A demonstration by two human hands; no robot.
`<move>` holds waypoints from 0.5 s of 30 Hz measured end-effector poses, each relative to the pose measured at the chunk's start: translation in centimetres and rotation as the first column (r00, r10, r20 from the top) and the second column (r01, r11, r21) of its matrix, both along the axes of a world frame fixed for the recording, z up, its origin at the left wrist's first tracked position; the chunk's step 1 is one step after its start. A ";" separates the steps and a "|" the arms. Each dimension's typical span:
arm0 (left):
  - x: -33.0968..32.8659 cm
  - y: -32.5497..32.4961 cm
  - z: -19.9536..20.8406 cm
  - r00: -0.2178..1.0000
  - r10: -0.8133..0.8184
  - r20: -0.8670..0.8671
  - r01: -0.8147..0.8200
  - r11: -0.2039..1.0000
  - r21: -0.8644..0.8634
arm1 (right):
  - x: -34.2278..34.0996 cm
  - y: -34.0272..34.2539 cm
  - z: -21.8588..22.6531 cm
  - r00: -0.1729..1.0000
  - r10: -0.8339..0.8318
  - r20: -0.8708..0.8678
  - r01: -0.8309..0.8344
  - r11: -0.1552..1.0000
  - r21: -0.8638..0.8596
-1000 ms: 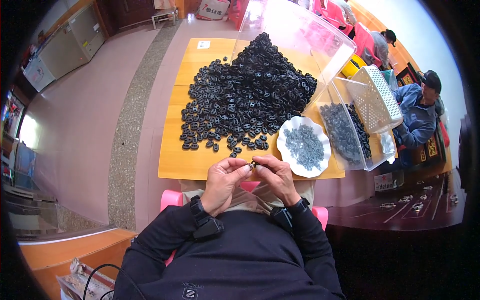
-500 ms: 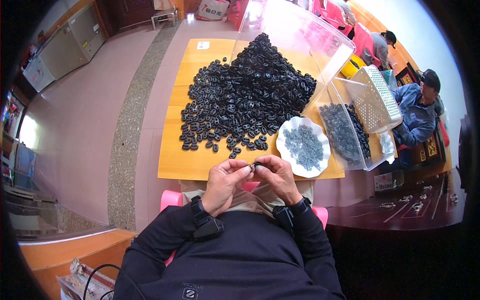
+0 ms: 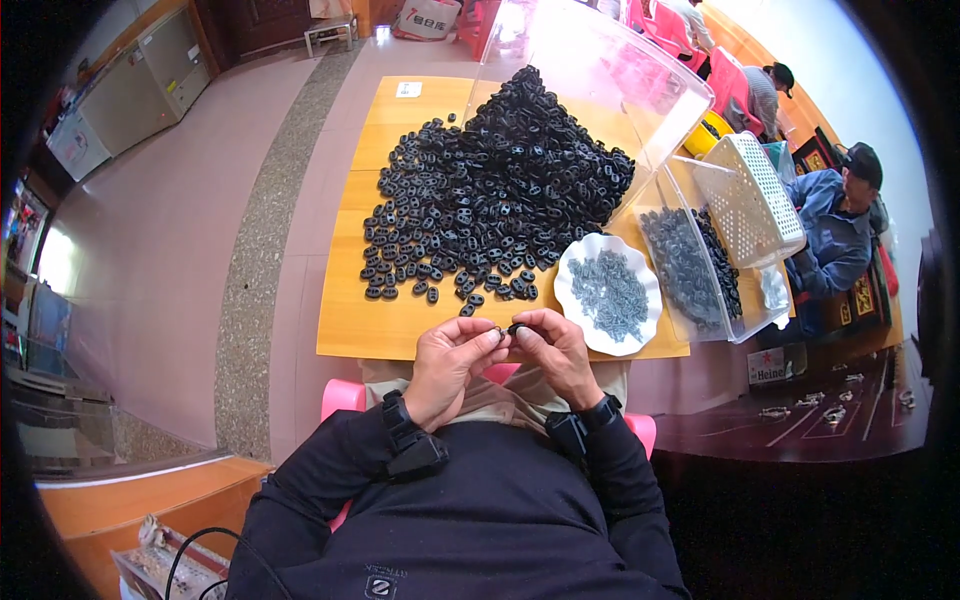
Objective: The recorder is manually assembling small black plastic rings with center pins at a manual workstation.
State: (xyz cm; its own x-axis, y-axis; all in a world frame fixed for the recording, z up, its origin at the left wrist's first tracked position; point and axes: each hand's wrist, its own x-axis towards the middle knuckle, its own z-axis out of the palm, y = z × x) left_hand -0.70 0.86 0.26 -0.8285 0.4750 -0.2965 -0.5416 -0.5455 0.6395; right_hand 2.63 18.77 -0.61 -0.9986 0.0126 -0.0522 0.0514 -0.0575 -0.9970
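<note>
My left hand [image 3: 450, 362] and my right hand [image 3: 560, 352] meet at the table's near edge, fingertips pinched close together. Between the right thumb and forefinger is a small black piece [image 3: 514, 328], mostly covered by the fingers. The left thumb and forefinger are pressed together on something tiny beside it, too small to make out. Beyond the hands spreads a large heap of black oval two-hole pieces [image 3: 500, 190]. Right of my right hand stands a white scalloped plate [image 3: 627, 346] holding many small translucent grey parts [image 3: 608, 295].
A clear plastic tub [image 3: 640, 80] lies tipped behind the heap on the wooden table [image 3: 345, 325]. On the right, a clear bin [image 3: 740, 325] holds grey and black parts, with a white perforated basket [image 3: 765, 195] on it. A person in blue [image 3: 838, 235] sits beyond.
My hands stay in almost the same place, still pinched together. A little more of the black piece shows at the right fingertips. The view has shifted very slightly.
</note>
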 end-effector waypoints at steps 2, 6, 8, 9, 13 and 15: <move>0.0 0.0 -0.1 1.000 0.000 -0.003 0.000 1.000 -0.005 | -0.1 0.1 -0.2 1.000 0.012 -0.006 -0.012 1.000 0.000; -0.1 0.0 -0.2 1.000 0.006 -0.006 -0.006 1.000 -0.024 | -0.1 -0.1 0.1 1.000 0.006 0.011 -0.006 0.998 -0.064; -0.2 0.0 -0.1 1.000 0.007 -0.001 -0.007 1.000 -0.021 | -0.1 -0.2 0.2 1.000 0.001 0.019 0.000 0.998 -0.066; -0.2 0.1 -0.1 1.000 0.007 0.003 -0.007 1.000 -0.019 | -0.1 -0.1 0.2 1.000 0.001 0.017 0.000 0.998 -0.063; -0.2 0.1 -0.2 1.000 0.006 0.004 -0.006 1.000 -0.023 | -0.1 -0.3 0.5 0.999 -0.010 0.035 0.013 0.997 -0.077; -0.2 0.0 -0.3 1.000 0.013 0.006 -0.013 0.999 -0.035 | 0.0 -0.2 0.6 0.999 -0.007 0.034 0.009 0.998 -0.069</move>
State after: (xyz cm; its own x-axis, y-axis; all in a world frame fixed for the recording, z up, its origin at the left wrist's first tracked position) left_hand -0.91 0.89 0.01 -0.8327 0.4533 -0.3180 -0.5386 -0.5299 0.6551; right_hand 2.62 18.52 -0.01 -0.9960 0.0160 -0.0874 0.0847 -0.1269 -0.9883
